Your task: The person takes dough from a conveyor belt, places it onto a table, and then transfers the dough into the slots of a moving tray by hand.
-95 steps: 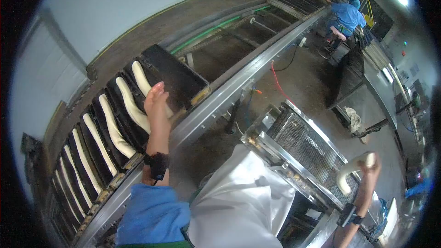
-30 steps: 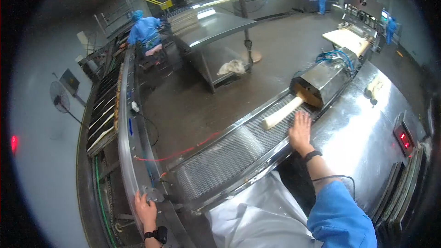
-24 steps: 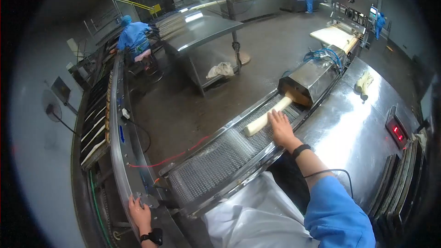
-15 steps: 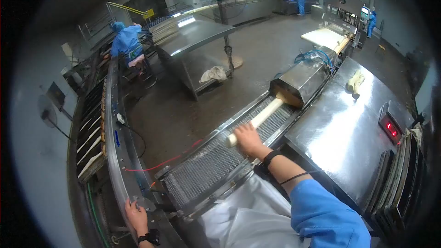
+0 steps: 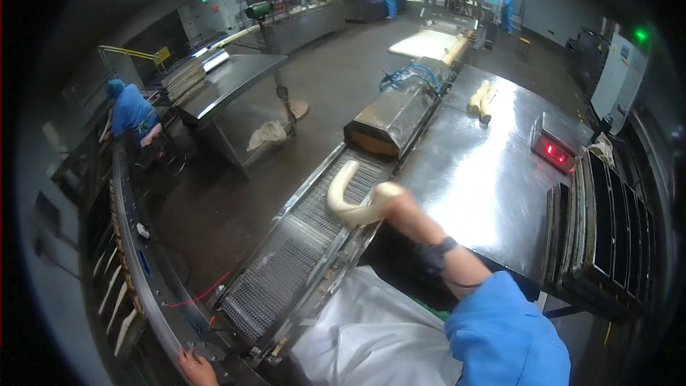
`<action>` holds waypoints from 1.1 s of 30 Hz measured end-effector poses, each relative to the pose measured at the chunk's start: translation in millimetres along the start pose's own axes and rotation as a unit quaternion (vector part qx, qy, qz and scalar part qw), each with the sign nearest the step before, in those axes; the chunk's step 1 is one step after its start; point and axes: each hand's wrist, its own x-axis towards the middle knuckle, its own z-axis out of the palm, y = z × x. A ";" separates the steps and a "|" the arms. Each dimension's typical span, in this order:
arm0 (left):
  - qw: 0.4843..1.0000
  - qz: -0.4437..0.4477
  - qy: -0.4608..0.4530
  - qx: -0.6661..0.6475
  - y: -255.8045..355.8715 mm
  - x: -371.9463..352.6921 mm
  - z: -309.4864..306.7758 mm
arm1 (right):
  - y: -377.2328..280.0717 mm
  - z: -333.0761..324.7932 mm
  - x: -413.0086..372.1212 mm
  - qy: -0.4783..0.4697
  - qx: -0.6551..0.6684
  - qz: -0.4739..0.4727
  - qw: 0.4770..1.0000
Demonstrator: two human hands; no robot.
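Observation:
A pale dough roll (image 5: 349, 209) is bent into a hook above the mesh conveyor (image 5: 280, 271). My right hand (image 5: 401, 209), slightly blurred, is closed on its right end, near the conveyor's edge beside the steel table (image 5: 457, 193). The curved free end of the roll hangs over the mesh, below the mouth of the metal housing (image 5: 396, 111). My left hand (image 5: 196, 366) rests with fingers apart on the metal rail (image 5: 158, 307) at the lower left, holding nothing.
Two dough pieces (image 5: 482, 102) lie on the steel table beside a scale (image 5: 555, 144) with red digits. Stacked trays (image 5: 600, 221) stand at the right. A person in blue (image 5: 132, 111) sits at the left; two others stand far back. A flat dough sheet (image 5: 426, 44) lies beyond the housing.
My right hand has lifted the dough roll's near end off the mesh and carried it right, towards the table; the roll is now bent. The view has turned right. My left hand remains at the rail.

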 end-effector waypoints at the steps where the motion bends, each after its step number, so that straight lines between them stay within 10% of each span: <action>1: 1.000 -0.007 0.003 -0.009 0.4 -0.1 -0.4 | -27.0 -30.3 -18.6 0.047 0.017 0.019 0.999; 8: 0.999 -0.007 -0.034 0.027 6.8 -0.7 -4.6 | -60.1 -309.8 -169.6 0.493 0.035 -0.149 0.856; 10: 1.000 0.009 -0.023 0.020 5.4 -2.7 -6.6 | -74.4 -289.6 -202.1 0.565 -0.055 -0.165 0.806; 12: 0.997 0.067 -0.019 0.012 9.2 -3.2 -15.4 | -74.7 -306.9 -210.8 0.687 -0.428 -0.133 0.572; 18: 0.994 0.084 0.022 0.061 12.0 -28.6 -17.9 | -69.3 -289.2 -135.6 0.664 -0.451 0.026 0.596; 23: 0.993 0.042 -0.028 0.105 29.0 -52.3 -39.8 | -68.5 -342.9 -44.2 0.469 -0.565 0.031 0.678; 33: 0.994 -0.048 -0.020 0.098 20.4 -57.7 -18.5 | -42.5 -184.0 -3.4 0.112 -0.721 -0.043 0.683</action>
